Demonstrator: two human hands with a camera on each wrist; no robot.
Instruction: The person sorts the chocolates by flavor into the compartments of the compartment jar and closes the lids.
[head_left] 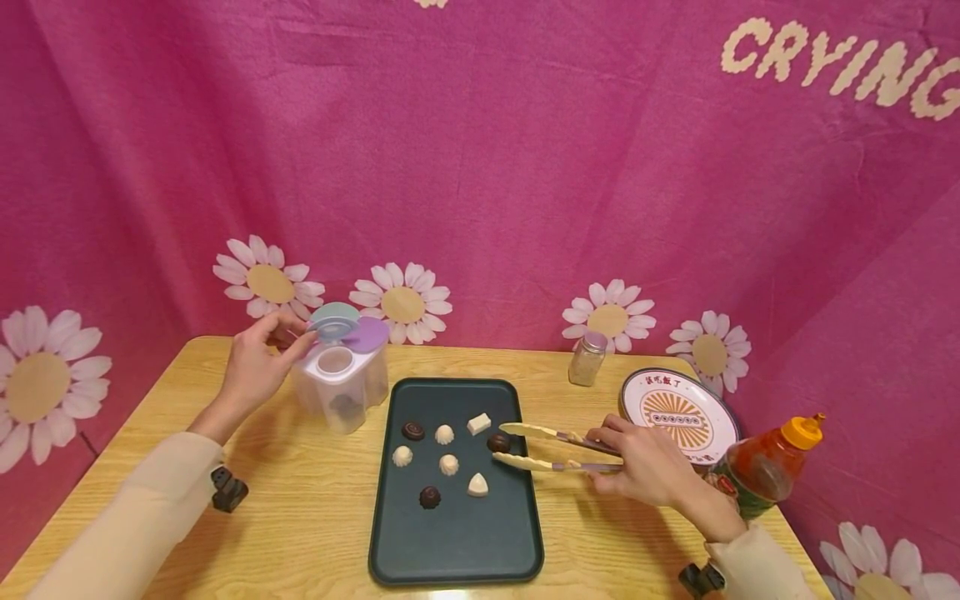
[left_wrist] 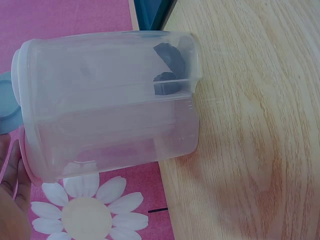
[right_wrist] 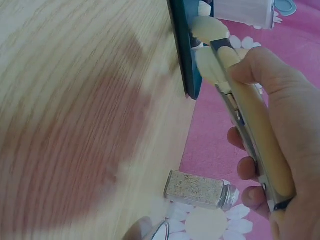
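Right hand (head_left: 648, 467) grips cream tongs (head_left: 551, 448), tips straddling a dark chocolate (head_left: 498, 443) on the green tray (head_left: 457, 533) mid-bench. Left hand (head_left: 255, 367) pinches the blue lid flap (head_left: 334, 321) of the clear container (head_left: 343, 387) near the bench's back-left edge.

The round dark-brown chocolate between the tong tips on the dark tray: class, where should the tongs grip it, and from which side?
Grip the round dark-brown chocolate across its widest middle, one tip of the cream tongs at its far side, one at its near side, coming in low from the right. Its domed top would let tips slide off, and the right hand already straddles it that way.

Staged tabletop set: pink daisy backdrop (head_left: 480, 167)
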